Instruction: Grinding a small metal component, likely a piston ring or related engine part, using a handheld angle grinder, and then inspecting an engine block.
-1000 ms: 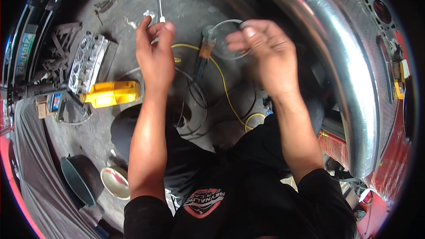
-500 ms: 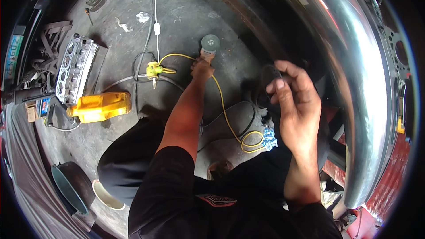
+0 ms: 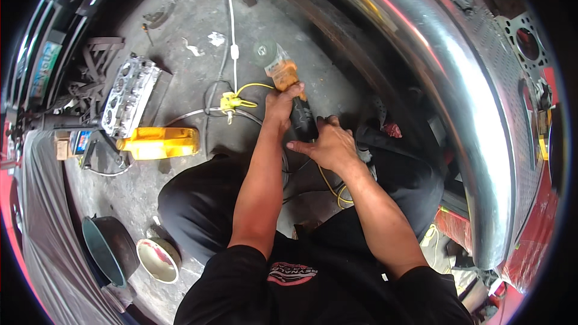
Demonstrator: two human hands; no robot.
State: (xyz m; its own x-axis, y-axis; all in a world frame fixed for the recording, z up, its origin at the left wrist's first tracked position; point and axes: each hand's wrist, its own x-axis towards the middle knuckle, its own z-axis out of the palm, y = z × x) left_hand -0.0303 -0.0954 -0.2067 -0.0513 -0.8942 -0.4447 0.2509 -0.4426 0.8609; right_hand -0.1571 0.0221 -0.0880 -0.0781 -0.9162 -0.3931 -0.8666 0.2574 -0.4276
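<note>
My left hand (image 3: 282, 103) is closed round an orange-and-black angle grinder (image 3: 287, 76), which lies at a slant with its greyish-green disc (image 3: 264, 50) at the far end. My right hand (image 3: 328, 143) is around the tool's black rear end, thumb stretched toward the left and fingers bent on the other side. A yellow plug connector (image 3: 230, 101) sits just left of the grinder among grey, white and yellow cords.
An engine cylinder head (image 3: 129, 93), a yellow jug (image 3: 158, 142), a dark basin (image 3: 108, 250) and a pale bowl (image 3: 158, 257) lie on the left. A large curved chrome bumper (image 3: 475, 144) arches along my right, beside a dark beam (image 3: 319, 18).
My left hand has reached down and taken hold of the grinder. My right hand, earlier holding a thin round disc, has moved left onto the grinder's rear; that disc no longer shows.
</note>
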